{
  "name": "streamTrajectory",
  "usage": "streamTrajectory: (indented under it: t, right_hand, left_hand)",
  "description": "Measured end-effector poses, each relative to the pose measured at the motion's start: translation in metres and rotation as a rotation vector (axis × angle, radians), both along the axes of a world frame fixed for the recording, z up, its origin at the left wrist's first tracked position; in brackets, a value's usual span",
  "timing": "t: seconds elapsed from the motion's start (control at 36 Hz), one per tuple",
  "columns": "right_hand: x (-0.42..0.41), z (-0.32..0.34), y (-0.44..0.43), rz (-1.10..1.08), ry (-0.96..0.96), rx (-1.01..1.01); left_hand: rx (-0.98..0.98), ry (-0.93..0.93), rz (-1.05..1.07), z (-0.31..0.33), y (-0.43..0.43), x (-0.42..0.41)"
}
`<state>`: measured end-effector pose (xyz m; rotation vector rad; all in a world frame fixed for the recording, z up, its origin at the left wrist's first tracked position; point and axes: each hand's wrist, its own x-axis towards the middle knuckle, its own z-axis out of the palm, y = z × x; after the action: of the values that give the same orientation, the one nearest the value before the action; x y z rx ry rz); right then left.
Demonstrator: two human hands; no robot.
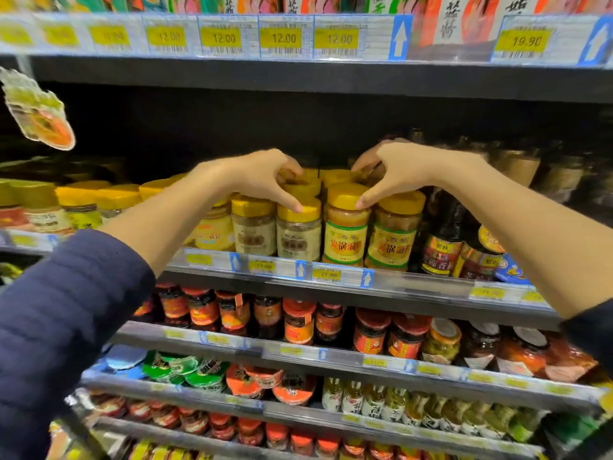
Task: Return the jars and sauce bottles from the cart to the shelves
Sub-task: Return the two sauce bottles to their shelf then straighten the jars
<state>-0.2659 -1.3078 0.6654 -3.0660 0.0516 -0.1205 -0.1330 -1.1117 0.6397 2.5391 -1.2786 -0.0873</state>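
Note:
Both my hands reach over a row of yellow-lidded jars on the middle shelf (331, 277). My left hand (262, 175) curls its fingers over a yellow-lidded jar (300, 189) in the second row, and its thumb tip rests on the lid of the front pale-labelled jar (298, 234). My right hand (398, 171) pinches a jar (374, 174) behind the front row; my palm hides most of that jar. The right thumb tip touches the lid of the front yellow-and-green-labelled jar (345, 227). No cart is in view.
Dark sauce bottles (441, 247) stand right of the jars. More yellow-lidded jars (79, 207) fill the shelf at left. Red-lidded jars (298, 322) line the shelf below. The upper shelf edge (282, 38) carries price tags. A hanging promo tag (36, 111) dangles at upper left.

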Motion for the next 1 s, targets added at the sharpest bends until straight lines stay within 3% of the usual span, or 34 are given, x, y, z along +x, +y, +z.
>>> streamTrajectory:
  t: [0.33,0.64,1.0]
  right_hand:
    - [0.058,-0.009,0.076,-0.022,0.046,-0.082]
    - [0.079,-0.027,0.087,-0.249,0.115,-0.087]
    - [0.077,-0.022,0.097,-0.246,0.195,-0.098]
  left_hand:
    - [0.124,-0.092,0.046,-0.001,0.056,0.050]
    - [0.184,-0.127,-0.029,-0.012,0.051,0.075]
    - [0.179,-0.094,-0.074,-0.013,0.052,0.081]
